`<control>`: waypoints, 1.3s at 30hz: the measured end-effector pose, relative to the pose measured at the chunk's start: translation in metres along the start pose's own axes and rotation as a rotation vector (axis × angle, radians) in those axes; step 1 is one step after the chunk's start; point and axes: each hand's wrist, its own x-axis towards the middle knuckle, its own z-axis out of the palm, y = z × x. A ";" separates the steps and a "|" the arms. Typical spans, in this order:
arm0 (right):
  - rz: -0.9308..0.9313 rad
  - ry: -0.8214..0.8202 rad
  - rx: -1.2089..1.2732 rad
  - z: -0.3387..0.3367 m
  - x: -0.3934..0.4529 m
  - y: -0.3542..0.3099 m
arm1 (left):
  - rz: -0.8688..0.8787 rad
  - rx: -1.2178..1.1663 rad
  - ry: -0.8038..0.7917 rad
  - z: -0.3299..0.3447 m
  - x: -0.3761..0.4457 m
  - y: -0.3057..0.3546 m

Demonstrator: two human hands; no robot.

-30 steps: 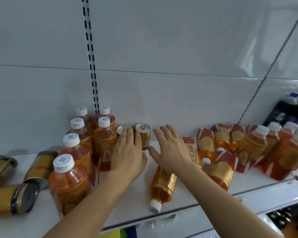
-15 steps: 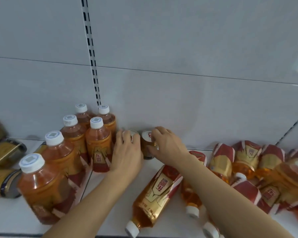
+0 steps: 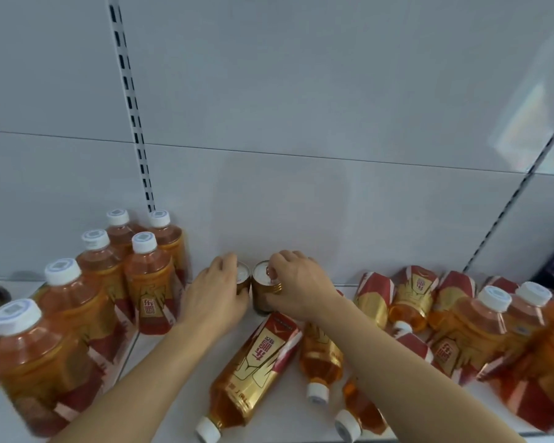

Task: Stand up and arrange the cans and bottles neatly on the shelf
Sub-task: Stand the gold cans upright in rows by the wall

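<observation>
Gripping two upright cans at the shelf [image 3: 160, 353] back: left hand [image 3: 213, 300] curls round left can [image 3: 243, 280], right hand [image 3: 296, 287] pinches right can [image 3: 263, 290] near its rim. Likely rigid, slick metal, probably light; side-wall holds suit.

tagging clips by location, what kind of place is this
Probably a shop's drinks aisle: a white metal shelf with a slotted upright on its back panel, and many identical tea bottles stocked together. Each hand grips a small can.
</observation>
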 end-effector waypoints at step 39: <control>-0.500 0.431 0.313 0.032 -0.043 -0.434 | -0.201 -0.105 0.474 -0.234 -0.312 -0.288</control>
